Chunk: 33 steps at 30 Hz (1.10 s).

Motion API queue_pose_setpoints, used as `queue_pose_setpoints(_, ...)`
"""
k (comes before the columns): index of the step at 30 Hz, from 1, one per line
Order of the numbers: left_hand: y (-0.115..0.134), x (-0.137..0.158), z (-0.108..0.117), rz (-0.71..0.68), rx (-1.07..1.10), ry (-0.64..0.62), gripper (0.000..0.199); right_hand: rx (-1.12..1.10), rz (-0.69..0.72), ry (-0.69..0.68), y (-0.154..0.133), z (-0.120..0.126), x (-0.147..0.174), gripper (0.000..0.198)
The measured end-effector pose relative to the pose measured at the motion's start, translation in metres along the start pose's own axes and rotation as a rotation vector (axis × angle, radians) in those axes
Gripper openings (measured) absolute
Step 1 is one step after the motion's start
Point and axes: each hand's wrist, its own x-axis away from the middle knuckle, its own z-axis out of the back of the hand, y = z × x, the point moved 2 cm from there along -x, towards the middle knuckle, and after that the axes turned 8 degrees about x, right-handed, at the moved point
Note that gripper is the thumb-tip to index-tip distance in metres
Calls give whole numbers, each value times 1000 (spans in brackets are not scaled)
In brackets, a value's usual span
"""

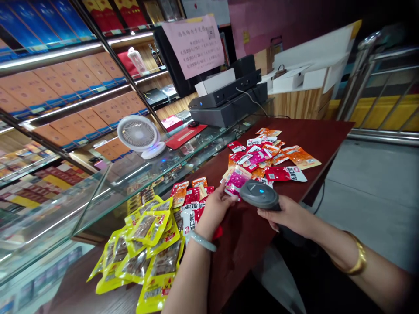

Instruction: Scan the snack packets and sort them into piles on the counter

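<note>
Left hand (217, 204) pinching one pink packet (238, 179), right hand (290, 214) clasped round grey scanner (258, 194), mixed packets (260, 155), yellow packets (152, 229), both on dark-red table (240, 248)

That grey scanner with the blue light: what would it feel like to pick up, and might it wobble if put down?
The scanner would probably feel stiff, since its smooth shell looks hard. It's likely light enough to manage single-handed: only the right hand holds it. Set down, it might rock or tip, given its rounded, bulky head.
</note>
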Motion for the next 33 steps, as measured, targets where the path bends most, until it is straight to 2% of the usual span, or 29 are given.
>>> queue_pose_setpoints(2, 10, 5, 3, -88, -235, 43, 58, 23, -5, 0, 2, 1, 0, 39)
queue_pose_setpoints(5, 26, 12, 24, -196, -741, 248, 53, 48, -6, -6, 4, 1, -1, 41)
queue_pose_setpoints(7, 29, 15, 43, -114, -1018, 327, 47, 41, -1, -19, 5, 1, -1, 41)
queue_pose_setpoints(10, 24, 16, 64, 63, -1236, 276, 51, 18, -6, -33, 6, 0, -1, 41)
queue_pose_setpoints(12, 19, 17, 67, 91, -1284, 239, 64, 18, -4, -34, 6, 0, -1, 42)
queue_pose_setpoints(14, 15, 17, 62, 57, -1301, 223, 74, 23, 3, -33, 5, 0, -1, 41)
queue_pose_setpoints(18, 12, 18, 44, 14, -1301, 154, 69, 37, -7, -20, 1, 0, 0, 41)
queue_pose_setpoints(22, 20, 19, 38, 19, -1243, 96, 63, 51, -16, -8, 0, 0, 1, 40)
queue_pose_setpoints(24, 26, 19, 42, 40, -1214, 121, 54, 38, -21, -12, 0, 0, 0, 40)
queue_pose_setpoints(28, 33, 20, 61, 34, -1318, 286, 43, 11, -17, -27, 0, 0, 0, 38)
queue_pose_setpoints(33, 30, 24, 80, 191, -1383, 299, 56, 12, -5, -27, 3, 0, -1, 37)
